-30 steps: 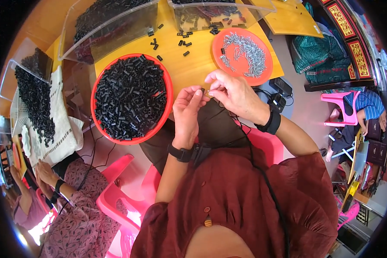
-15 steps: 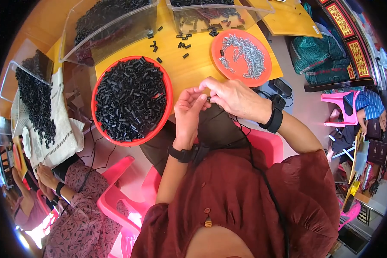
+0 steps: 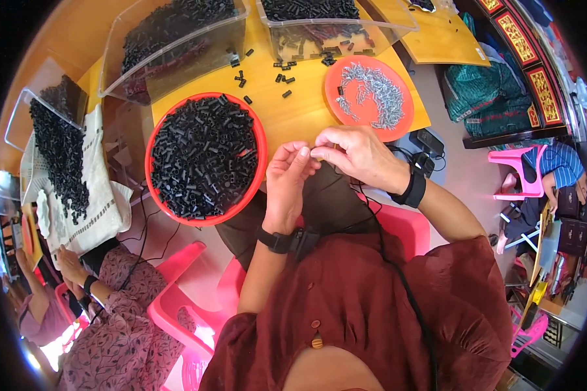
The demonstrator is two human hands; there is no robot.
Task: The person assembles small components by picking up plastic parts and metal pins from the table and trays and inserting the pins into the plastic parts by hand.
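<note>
My left hand (image 3: pixel 288 179) and my right hand (image 3: pixel 362 156) meet fingertip to fingertip above my lap, close to the table's near edge. Thumb and index finger are pinched together on each hand, and whatever sits between them is covered by the fingers. Left of them stands a red round basin (image 3: pixel 263 153) heaped with short black plastic tubes (image 3: pixel 202 156). Beyond my right hand, a flat orange-red plate (image 3: pixel 336 98) carries many small silvery metal pins (image 3: pixel 385 91), spread in a curved band.
Two clear plastic bins (image 3: pixel 176 68) (image 3: pixel 346 32) of black pieces stand at the back of the yellow table (image 3: pixel 293 117), with loose tubes before them. Another bin spills tubes onto a white cloth (image 3: pixel 104 208) at left. A person's hand (image 3: pixel 72 266) rests beside it. Pink chairs (image 3: pixel 176 306) stand nearby.
My right fingers have come down into a closer pinch against the left fingertips. A small dark piece glimpsed between them before is now hidden. The whole view has shifted slightly.
</note>
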